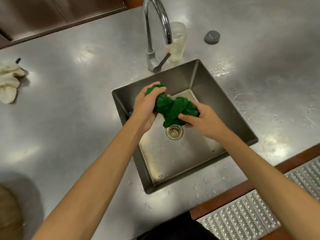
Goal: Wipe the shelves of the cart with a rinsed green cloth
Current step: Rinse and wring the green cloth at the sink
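1. Both hands grip the green cloth (174,108) over the steel sink (225,108), above the drain (174,132).
2. The left hand (147,106) closes around the cloth's upper end, fingers wrapped over the bunched fabric.
3. The right hand (204,120) clamps the other end, thumb pressed on top (the cloth looks twisted between them).
4. The tap (156,32) arches over the sink's far edge; a clear jar (178,42) stands just behind it on the worktop (78,118).
5. A crumpled white cloth (9,82) lies at the far left, well apart from the sink.
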`<state>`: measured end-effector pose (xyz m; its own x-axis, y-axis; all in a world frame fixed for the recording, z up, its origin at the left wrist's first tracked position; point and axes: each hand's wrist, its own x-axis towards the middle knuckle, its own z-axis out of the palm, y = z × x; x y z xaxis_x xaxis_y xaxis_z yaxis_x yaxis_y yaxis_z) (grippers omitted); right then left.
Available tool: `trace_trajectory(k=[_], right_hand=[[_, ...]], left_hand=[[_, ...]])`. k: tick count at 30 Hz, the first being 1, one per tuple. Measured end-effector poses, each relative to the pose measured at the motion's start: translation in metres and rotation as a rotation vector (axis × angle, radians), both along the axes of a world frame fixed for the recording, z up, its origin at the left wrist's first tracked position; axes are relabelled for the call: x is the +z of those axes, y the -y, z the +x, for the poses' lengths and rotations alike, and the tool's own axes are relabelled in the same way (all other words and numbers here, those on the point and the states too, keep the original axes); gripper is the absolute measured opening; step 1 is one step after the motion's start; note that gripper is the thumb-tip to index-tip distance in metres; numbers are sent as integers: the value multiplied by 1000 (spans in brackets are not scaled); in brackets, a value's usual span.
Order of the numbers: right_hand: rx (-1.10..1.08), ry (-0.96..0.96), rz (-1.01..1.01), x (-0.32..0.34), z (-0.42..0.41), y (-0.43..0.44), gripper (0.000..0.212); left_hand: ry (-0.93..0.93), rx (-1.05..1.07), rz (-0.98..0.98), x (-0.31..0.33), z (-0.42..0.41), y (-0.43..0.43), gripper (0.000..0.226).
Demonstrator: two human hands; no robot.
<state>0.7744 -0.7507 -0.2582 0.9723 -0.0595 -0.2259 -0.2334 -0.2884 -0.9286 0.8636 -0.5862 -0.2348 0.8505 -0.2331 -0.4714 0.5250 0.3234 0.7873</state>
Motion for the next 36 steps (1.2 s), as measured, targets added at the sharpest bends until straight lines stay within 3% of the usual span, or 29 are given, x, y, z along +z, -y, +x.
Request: trace_trajectory(k=[2, 3, 5, 7, 11, 19, 24, 32, 36], right_hand=[[-63, 28, -59, 5, -14, -4, 8], [-116, 37, -75, 9, -21, -5, 13], [-214, 37, -64, 18, -36, -6, 48], [-282, 25, -37, 30, -49, -7, 59], [-412, 104, -23, 62, -75, -10, 40], [-598, 314, -93, 123, -116, -8, 53], [-733, 429, -93, 160, -143, 5, 54], [-894, 458, -245, 193, -220, 18, 55], [-964, 456, -327, 195, -260, 33, 55]], left_hand=[[17, -38, -8, 4, -9, -5, 33], [32, -65, -2, 7, -14, -8, 33], [81, -124, 25, 11, -23, -15, 32], [133, -171, 65, 13, -34, -22, 33], [185, -211, 86, 17, -56, -27, 35], [385, -395, 255, 28, -91, -27, 33], [586, -627, 333, 37, -122, -10, 31], [713, -1009, 208, 48, -188, 47, 16], [776, -1160, 157, 54, -225, 75, 35]])
